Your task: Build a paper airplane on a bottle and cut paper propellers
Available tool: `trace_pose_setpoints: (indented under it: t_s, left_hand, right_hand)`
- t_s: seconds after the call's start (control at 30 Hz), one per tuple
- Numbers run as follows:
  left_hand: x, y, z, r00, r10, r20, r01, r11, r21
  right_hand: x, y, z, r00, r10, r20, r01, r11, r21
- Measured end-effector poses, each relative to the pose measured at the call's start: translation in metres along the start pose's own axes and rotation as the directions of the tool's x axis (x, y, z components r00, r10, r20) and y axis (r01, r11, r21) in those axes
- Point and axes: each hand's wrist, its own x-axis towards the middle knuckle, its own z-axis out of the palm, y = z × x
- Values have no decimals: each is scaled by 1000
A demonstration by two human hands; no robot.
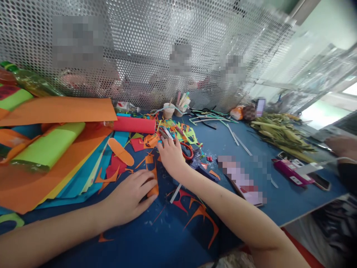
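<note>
My left hand (136, 193) is curled round a small orange paper piece (154, 189) on the blue table, its fingers bent over it. Farther forward, my right hand (171, 154) reaches into the paper scraps, with its fingertips at a slim grey-white tool (166, 132); whether they grip it is hidden. Beside that hand lie red-handled scissors (187, 152). A rounded orange paper strip (121, 152) rests left of the hands, near a red paper roll (134, 124).
Large coloured sheets (80, 163) and a green-wrapped bottle (51, 147) fill the left. Cups (169, 111) stand by the perforated metal screen (145, 56). A phone (242, 180), a magenta box (292, 172) and leaves (279, 134) lie right, near another person's hand (341, 145).
</note>
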Motion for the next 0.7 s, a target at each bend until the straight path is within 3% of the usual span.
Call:
trace_pose_setpoints:
  t_s: [0.43,0.6,0.7]
  left_hand:
    - [-1,0,-1,1000,2,-18,-2,1000,16]
    - [1,3,-3,998,40,-38,-39,999,18]
    - [-1,2,-3,998,47,-49,-47,999,14]
  right_hand:
    - [31,-6,3,980,199,-12,-197,974,115]
    - [31,-6,-2,977,209,-34,-190,936,296]
    - [32,5,-1,978,202,-44,-158,867,472]
